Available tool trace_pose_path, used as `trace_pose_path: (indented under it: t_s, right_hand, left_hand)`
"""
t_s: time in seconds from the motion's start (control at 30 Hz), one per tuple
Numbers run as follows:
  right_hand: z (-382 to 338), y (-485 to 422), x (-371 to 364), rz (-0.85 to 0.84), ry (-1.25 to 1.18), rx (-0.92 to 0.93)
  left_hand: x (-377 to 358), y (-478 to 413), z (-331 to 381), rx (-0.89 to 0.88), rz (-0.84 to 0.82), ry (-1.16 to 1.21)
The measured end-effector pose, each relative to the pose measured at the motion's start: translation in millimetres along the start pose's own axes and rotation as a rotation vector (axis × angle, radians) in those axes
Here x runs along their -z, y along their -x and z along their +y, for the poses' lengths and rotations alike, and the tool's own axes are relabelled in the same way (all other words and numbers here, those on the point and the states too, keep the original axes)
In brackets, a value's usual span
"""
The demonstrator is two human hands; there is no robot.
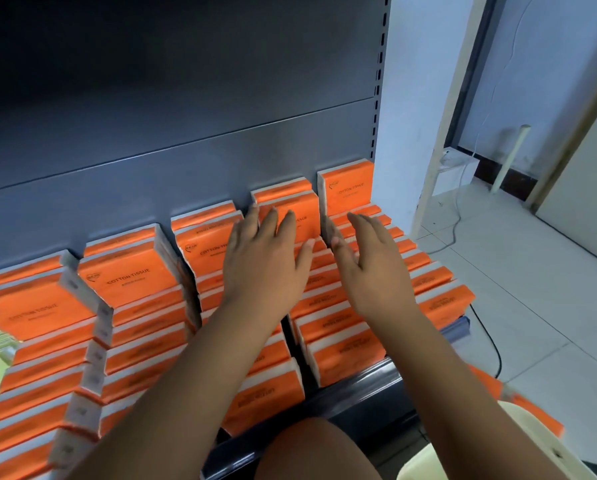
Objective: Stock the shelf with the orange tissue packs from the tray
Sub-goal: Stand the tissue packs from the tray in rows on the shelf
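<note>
Packs (pixel 134 278) filled the shelf (pixel 359 382); left hand (pixel 266 261) and right hand (pixel 370 268) lay flat, gripping nothing; even pressure would square them.

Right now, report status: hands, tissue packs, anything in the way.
Left hand open, fingers on the orange tissue packs. Right hand open, above the rightmost row, holding nothing. Packs stand in rows across the shelf. Nothing blocks either hand.

Dim upper shelf, brighter right side (edges blurred, bowed).
</note>
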State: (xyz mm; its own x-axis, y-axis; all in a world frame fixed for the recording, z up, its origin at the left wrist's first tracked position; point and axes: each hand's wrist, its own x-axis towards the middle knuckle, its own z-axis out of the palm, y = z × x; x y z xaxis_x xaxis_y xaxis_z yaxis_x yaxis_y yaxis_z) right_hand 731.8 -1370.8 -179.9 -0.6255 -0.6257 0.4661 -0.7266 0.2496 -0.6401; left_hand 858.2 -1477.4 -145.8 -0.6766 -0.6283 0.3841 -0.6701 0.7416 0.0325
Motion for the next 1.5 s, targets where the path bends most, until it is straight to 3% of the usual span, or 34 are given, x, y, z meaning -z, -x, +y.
trace_pose_path:
  t_s: [0.43,1.07,1.3,1.5]
  right_hand:
    - [9,51,60,0.070,0.172,-0.135]
    - [67,189,135,0.045,0.250,-0.384]
    - [85,239,140,0.031,0.246,-0.485]
    - [105,278,139,0.017,0.265,-0.580]
  left_hand:
    - [17,49,54,-0.098,-0.063,0.117]
    - [-35,155,162,-0.288,-0.179,0.180]
    - [-58,187,188,-0.447,-0.219,0.093]
    - [-88,211,199,-0.505,-0.391,0.107]
